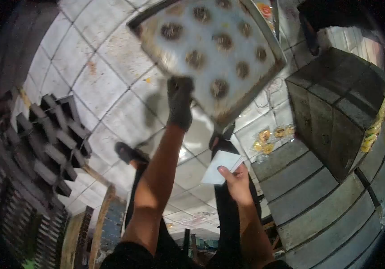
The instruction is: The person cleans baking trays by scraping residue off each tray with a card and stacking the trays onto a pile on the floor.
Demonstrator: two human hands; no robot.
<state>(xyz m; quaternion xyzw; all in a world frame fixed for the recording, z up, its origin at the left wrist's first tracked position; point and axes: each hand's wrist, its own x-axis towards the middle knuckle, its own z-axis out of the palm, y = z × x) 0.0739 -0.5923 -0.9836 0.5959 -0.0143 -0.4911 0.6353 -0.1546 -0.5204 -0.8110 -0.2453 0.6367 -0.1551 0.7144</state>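
Note:
A dark glove covers my left hand (pixel 180 102), whose fingers are closed on the near left edge of a metal tray (pixel 228 62). The tray is tilted, with several round brown marks on its pale surface. My bare right hand (pixel 238 183) holds a small stack of white paper sheets (pixel 221 168), thumb on top, in front of my right leg. The fingers beneath the sheets are mostly hidden.
Dark stacked metal pieces (pixel 51 139) stand at the left. To the right are a dark block-like stack (pixel 336 101) and long grey tins (pixel 318 197). Small wrapped yellow items (pixel 264 140) lie near them. My shoe (pixel 126 153) is on the tiled floor (pixel 103 85).

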